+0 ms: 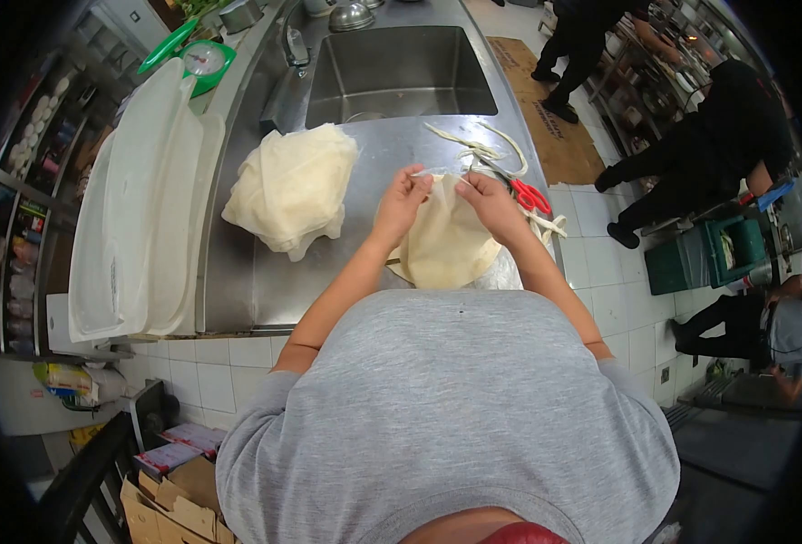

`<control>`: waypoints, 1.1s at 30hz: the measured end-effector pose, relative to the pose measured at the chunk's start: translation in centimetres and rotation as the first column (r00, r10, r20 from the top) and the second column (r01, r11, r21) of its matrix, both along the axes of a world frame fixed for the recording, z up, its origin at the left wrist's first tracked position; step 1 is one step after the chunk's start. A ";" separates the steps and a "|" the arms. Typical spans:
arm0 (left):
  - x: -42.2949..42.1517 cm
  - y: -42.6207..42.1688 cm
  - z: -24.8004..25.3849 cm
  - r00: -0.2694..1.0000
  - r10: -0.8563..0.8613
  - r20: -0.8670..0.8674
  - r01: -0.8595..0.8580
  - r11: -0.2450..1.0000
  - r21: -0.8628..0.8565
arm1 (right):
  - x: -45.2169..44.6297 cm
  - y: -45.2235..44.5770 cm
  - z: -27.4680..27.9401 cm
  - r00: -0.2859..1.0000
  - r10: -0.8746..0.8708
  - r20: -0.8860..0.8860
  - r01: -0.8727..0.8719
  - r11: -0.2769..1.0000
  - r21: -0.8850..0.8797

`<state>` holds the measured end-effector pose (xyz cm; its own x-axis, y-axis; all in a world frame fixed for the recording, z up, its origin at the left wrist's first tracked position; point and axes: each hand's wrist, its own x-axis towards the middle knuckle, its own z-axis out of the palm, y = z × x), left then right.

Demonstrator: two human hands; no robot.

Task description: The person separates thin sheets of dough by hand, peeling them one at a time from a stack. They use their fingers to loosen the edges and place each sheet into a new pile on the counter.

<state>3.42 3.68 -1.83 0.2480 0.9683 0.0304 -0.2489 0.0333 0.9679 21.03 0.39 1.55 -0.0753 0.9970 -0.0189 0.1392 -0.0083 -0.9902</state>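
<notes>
My left hand (404,203) and my right hand (490,199) are side by side over the steel counter, both closed in a pinch. Between them they grip the far edge of a thin cream-coloured sheet (444,231), which spreads down toward my body. I cannot tell whether it is cloth or a food skin. Red-handled scissors (529,196) lie just right of my right hand, their blades partly hidden. Pale cord-like strips (510,150) curl around them. Clear plastic (502,272) shows under the sheet. Left of my hands rests a loose pile of similar cream sheets (294,186).
A steel sink (401,77) is set in the counter beyond my hands. Long white plastic tubs (133,218) lean along the left edge, near a green scale (205,62). Several people in dark clothes (704,145) stand at right, by a green bin (691,258).
</notes>
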 end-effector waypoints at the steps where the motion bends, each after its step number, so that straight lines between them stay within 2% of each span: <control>1: -0.3 0.2 -0.1 0.999 0.035 -0.013 -0.034 0.999 0.023 | -0.6 0.3 0.7 0.994 0.015 -0.105 -0.017 1.000 -0.018; 2: -0.7 0.4 -0.1 0.997 0.071 -0.025 -0.070 0.996 0.048 | -1.1 0.5 1.7 0.966 -0.004 -0.260 -0.003 1.000 -0.027; 4: -1.7 0.7 -0.5 0.992 0.122 0.020 -0.122 0.992 -0.016 | -2.0 0.6 4.2 0.836 -0.043 -0.547 0.019 0.999 -0.049; 5: -2.3 0.8 -0.7 0.988 0.150 0.041 -0.148 0.988 -0.048 | -2.2 0.6 5.3 0.766 -0.014 -0.642 0.021 1.000 0.003; 7: -3.3 1.3 -3.1 0.951 0.220 0.215 -0.166 0.955 -0.247 | -2.6 0.5 6.8 0.595 0.059 -0.802 0.041 0.994 0.103; 8: -3.7 1.6 -4.3 0.918 0.265 0.293 -0.158 0.926 -0.342 | -2.4 0.5 6.7 0.518 0.055 -0.854 0.107 0.986 0.128; 11: -3.8 -1.3 -3.2 0.801 0.297 0.519 0.148 0.742 -0.654 | -1.7 -0.5 6.1 0.443 -0.132 -0.887 0.306 0.952 0.012; 12: -3.5 -2.0 -3.1 0.784 0.272 0.559 0.198 0.743 -0.639 | -1.1 -1.1 4.9 0.451 -0.233 -0.862 0.328 0.941 -0.082; 14: -2.5 -3.1 -3.4 0.737 0.226 0.637 0.295 0.740 -0.604 | 0.4 -1.5 -1.1 0.476 -0.401 -0.783 0.362 0.901 -0.241; 17: -1.9 -2.8 -5.0 0.679 0.029 0.734 0.349 0.866 -0.358 | 2.1 -3.5 -8.7 0.526 -0.535 -0.661 0.284 0.843 -0.457; 19: -1.8 -3.0 -6.0 0.873 0.016 0.488 0.238 0.858 -0.454 | 2.3 -4.9 -9.4 0.563 -0.647 -0.514 0.228 0.719 -0.656; 20: -1.9 -3.1 -6.4 0.940 0.004 0.342 0.174 0.855 -0.488 | 2.5 -5.4 -9.6 0.620 -0.645 -0.447 0.285 0.715 -0.638; 22: -2.0 -3.0 -7.5 0.956 0.022 0.293 0.133 0.857 -0.498 | 1.7 -6.2 -6.7 0.709 -0.638 -0.301 0.391 0.711 -0.584; 23: -2.1 -2.9 -7.9 0.963 0.031 0.266 0.111 0.858 -0.501 | 1.6 -6.3 -6.6 0.813 -0.582 -0.018 0.560 0.790 -0.249; 24: -2.1 -3.2 -7.3 0.957 0.025 0.290 0.120 0.874 -0.471 | 1.5 -6.2 -6.6 0.773 -0.567 0.284 0.554 0.822 0.133; 25: -2.2 -3.6 -6.2 0.949 0.018 0.314 0.128 0.889 -0.440 | 1.2 -6.2 -6.4 0.600 -0.595 0.534 0.374 0.799 0.471; 28: -2.5 -4.0 -5.4 0.946 -0.041 0.323 0.172 0.905 -0.388 | -1.0 -5.1 -5.1 0.782 -0.255 0.568 -0.024 0.899 0.438; 31: -3.0 -4.0 -5.3 0.944 -0.095 0.315 0.218 0.897 -0.383 | -2.1 -3.4 -6.7 0.685 -0.009 0.729 -0.331 0.887 0.322; 32: -3.1 -4.0 -5.2 0.943 -0.106 0.317 0.230 0.893 -0.386 | -2.0 -2.4 -6.9 0.752 0.121 0.648 -0.367 0.894 0.258; 33: -3.3 -4.1 -4.7 0.948 -0.108 0.301 0.225 0.893 -0.389 | -2.1 -2.1 -7.0 0.800 0.130 0.585 -0.308 0.927 0.215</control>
<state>0.16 -0.38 -6.56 0.4462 0.8514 -0.2759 -0.4480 0.4794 0.7546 18.98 -1.73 -5.43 -0.3574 0.9209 0.1554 0.6234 0.3591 -0.6946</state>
